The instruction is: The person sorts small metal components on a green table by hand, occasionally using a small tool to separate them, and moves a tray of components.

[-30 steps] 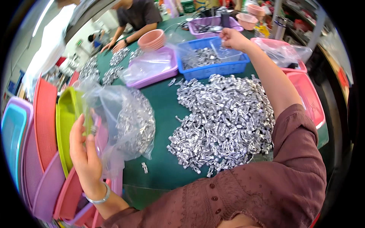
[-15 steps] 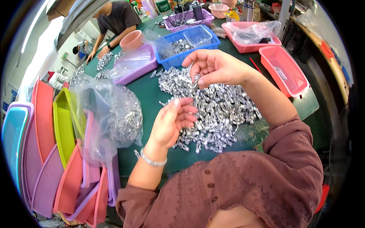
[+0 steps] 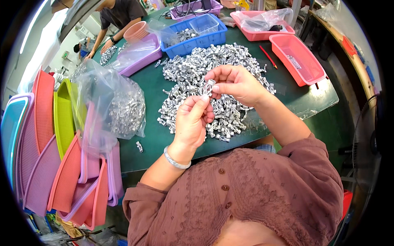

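Note:
Over a heap of small silvery metal parts (image 3: 221,55), my two hands meet on one such metal part (image 3: 210,83), which has a short ribbed cylinder at its top and thin looped legs below. My right hand (image 3: 238,86) pinches it near the cylinder between thumb and fingers. From below, the thumb and fingers of my left hand (image 3: 189,121) close on its lower end. A single loose part (image 3: 139,146) lies apart from the heap, near the table's front edge.
Left of the heap stands a clear bag (image 3: 123,108) of similar parts, beside stacked coloured baskets (image 3: 43,110). Behind are a purple tray (image 3: 154,47) and blue bin (image 3: 193,47). A red pencil (image 3: 269,56) and pink trays (image 3: 301,61) lie right. A co-worker's hand (image 3: 107,44) rests far left.
My hands, apart before, have come together; the left now also grips the part, and the right has tilted it. The view has shifted, so the table appears higher.

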`<state>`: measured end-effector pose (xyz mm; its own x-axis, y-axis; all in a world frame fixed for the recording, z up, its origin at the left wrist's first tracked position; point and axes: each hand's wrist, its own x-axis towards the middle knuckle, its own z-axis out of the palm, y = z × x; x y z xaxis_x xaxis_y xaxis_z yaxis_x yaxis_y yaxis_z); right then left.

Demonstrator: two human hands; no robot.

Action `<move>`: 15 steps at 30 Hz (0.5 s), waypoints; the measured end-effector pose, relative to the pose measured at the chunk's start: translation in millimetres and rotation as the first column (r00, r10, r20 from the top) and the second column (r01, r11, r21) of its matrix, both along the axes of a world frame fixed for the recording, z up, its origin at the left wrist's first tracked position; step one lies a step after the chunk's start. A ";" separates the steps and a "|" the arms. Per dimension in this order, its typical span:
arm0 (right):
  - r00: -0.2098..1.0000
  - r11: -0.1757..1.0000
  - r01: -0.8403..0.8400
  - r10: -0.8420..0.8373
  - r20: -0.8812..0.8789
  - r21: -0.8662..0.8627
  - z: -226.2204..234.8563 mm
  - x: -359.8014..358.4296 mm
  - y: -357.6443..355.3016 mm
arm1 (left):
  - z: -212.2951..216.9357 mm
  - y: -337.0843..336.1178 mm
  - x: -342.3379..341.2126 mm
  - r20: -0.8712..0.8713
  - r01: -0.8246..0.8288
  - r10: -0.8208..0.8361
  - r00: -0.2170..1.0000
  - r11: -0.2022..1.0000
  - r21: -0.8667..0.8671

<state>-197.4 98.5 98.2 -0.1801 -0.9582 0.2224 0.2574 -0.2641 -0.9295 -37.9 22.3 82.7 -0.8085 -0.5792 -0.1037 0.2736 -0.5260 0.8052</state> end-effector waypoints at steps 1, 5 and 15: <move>0.999 0.999 0.032 -0.032 -0.010 -0.001 -2.2 2.9 -0.3 | -0.8 1.6 1.5 0.012 0.007 -0.006 1.000 1.000 -0.011; 1.000 1.000 0.027 -0.027 0.013 0.003 -5.5 6.4 1.8 | -1.0 4.8 4.8 0.045 0.022 -0.020 0.999 0.999 -0.043; 1.000 1.000 0.019 -0.019 0.007 0.009 -10.7 3.6 1.3 | -3.0 5.7 4.5 0.070 0.076 -0.075 0.995 0.997 -0.016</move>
